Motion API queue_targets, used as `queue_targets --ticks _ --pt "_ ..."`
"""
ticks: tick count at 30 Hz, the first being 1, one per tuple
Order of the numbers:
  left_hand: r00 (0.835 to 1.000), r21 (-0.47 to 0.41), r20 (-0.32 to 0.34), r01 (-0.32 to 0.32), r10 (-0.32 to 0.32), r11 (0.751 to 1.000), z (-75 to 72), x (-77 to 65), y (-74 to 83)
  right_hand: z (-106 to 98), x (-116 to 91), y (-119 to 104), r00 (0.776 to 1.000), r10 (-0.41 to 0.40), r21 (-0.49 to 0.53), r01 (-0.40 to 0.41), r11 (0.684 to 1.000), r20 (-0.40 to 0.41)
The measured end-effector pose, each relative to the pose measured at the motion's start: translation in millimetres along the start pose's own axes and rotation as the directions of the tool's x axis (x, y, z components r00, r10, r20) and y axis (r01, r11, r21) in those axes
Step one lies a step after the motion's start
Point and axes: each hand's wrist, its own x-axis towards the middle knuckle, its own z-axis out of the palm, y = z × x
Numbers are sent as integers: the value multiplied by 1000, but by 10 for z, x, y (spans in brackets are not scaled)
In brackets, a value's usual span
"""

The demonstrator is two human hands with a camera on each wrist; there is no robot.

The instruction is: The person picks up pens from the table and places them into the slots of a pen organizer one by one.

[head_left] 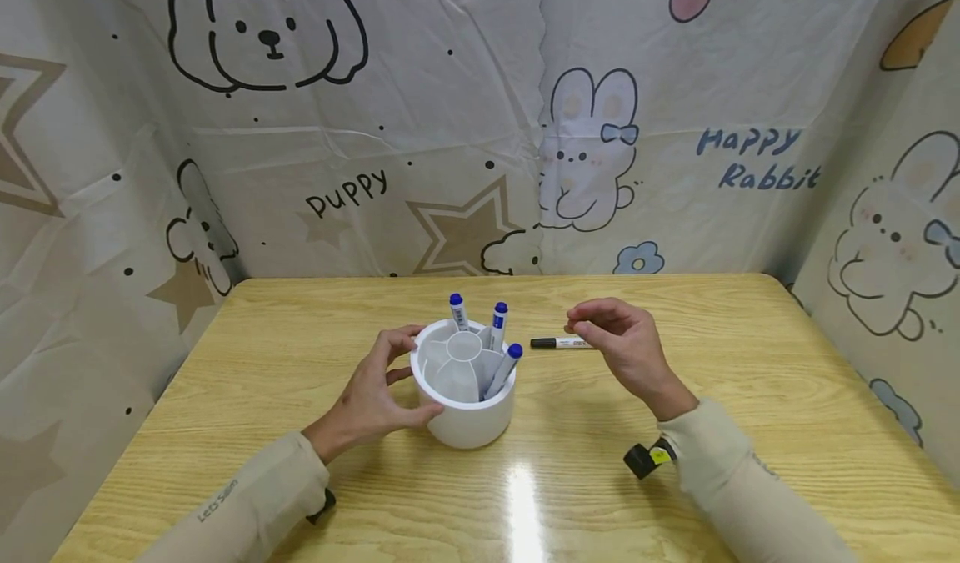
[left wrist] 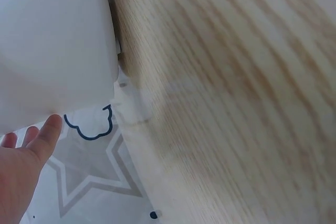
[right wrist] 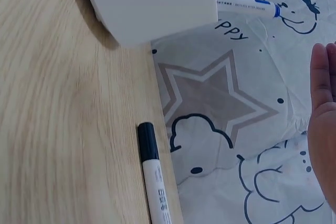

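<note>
A white round pen holder (head_left: 471, 426) with several compartments stands upright on the table. My left hand (head_left: 375, 392) grips its left side, thumb at the front and fingers around the back; the left wrist view shows fingertips against the white wall (left wrist: 58, 51). Three blue-capped markers lean in the holder's back and right compartments: one at the back (head_left: 458, 313), one beside it (head_left: 498, 329) and one at the front right (head_left: 504, 373). To the right lies a black-capped marker (head_left: 555, 343), partly hidden by my right hand (head_left: 626, 346), which hovers with loosely bent fingers and nothing between them.
The wooden table (head_left: 300, 480) carries the holder and the loose marker. Behind it hangs a cloth (head_left: 450, 129) printed with cartoon animals and stars, and similar cloth closes off both sides. A dark device (head_left: 648, 459) is strapped at the right wrist.
</note>
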Motion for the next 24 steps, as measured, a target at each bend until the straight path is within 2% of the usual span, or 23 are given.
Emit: queue_targets --ticks 8,15,19,24 --pt "1000 9 6 -3 3 1000 -11 -2 -5 -80 -13 -10 1000 -4 9 4 1000 -15" --pt "998 -59 57 -4 7 998 -69 37 -7 -169 -34 6 999 -5 21 6 1000 -35" --pt "996 -73 90 14 -7 997 -85 53 -16 -221 -45 10 998 12 12 -11 1000 -58" --pt "995 -64 92 30 -24 998 -83 48 -17 -286 -60 17 994 41 -19 -43 999 -100"
